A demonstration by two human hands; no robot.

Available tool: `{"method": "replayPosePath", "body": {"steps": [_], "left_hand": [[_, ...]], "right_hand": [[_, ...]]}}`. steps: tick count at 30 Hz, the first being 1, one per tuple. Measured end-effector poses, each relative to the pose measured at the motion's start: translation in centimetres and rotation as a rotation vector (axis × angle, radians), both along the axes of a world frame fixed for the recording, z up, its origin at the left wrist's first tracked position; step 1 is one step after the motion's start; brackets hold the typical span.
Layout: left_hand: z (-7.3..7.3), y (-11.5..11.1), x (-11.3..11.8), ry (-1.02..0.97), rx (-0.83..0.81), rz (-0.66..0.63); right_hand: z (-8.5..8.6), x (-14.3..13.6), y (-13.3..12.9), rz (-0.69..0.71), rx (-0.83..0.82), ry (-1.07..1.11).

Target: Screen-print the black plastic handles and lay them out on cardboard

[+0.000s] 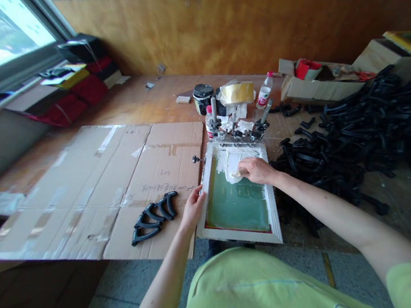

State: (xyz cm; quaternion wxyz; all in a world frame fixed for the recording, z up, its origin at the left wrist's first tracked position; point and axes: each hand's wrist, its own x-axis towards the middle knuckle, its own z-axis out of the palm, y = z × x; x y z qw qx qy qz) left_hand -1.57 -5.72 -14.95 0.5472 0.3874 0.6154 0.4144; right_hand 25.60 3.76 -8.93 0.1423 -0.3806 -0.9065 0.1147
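Brown wooden tabletop (142,94): broadest item we record, backed by an upright board (155,27). Flattened cardboard sheet (80,193), taped and creased: we enter it at our left. Heap of black parts (343,143): piled at our right, many pieces, uncounted. White-edged frame (272,211): directly before us, between cardboard and heap, with a green mesh panel (233,209). Open cardboard box (308,91): behind the heap.

Right hand (256,171): we hold it above the far half of the mesh, fingers closed on a small pale scraper. Left hand (193,204): we set it against the frame's left edge; whether it grasps or only rests there, we cannot tell. Curved black pieces (155,216): side by side on the cardboard, left of our left hand. Black tub (204,98): beyond the frame. White paste (222,162): we note it smeared on the mesh's far end. Pale scraper (235,174): at our right fingertips, beside the paste, partly hidden by the fingers.
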Motion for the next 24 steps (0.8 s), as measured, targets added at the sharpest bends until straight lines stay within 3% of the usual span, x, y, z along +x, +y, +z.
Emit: {"method": "replayPosePath", "body": {"steps": [3, 6, 10, 14, 18, 21, 24], "left_hand": [[0.4, -0.1, 0.1, -0.01, -0.007, 0.0], [1.0, -0.1, 0.2, -0.021, -0.019, 0.001], [2.5, -0.1, 0.2, -0.041, -0.025, 0.001], [6.0, 0.1, -0.1, -0.097, -0.024, -0.062], [10.7, 1.4, -0.1, -0.089, 0.067, -0.087], [13.2, 3.6, 0.7, -0.095, 0.266, -0.018], [14.7, 6.4, 1.9, -0.153, 0.435, 0.026]], "right_hand": [[-1.3, -0.5, -0.6, -0.073, 0.101, 0.047], [-2.1, -0.3, -1.7, 0.018, 0.099, 0.064], [-0.5, -0.4, 0.3, -0.07, 0.033, 0.121], [2.3, -1.0, 5.4, -0.322, 0.047, 0.145], [4.1, 2.8, 8.5, -0.519, 0.105, 0.227], [3.1, 7.6, 8.1, -0.757, 0.094, 0.348], [-0.3, 9.7, 5.7, -0.866, 0.007, 0.349]]}}
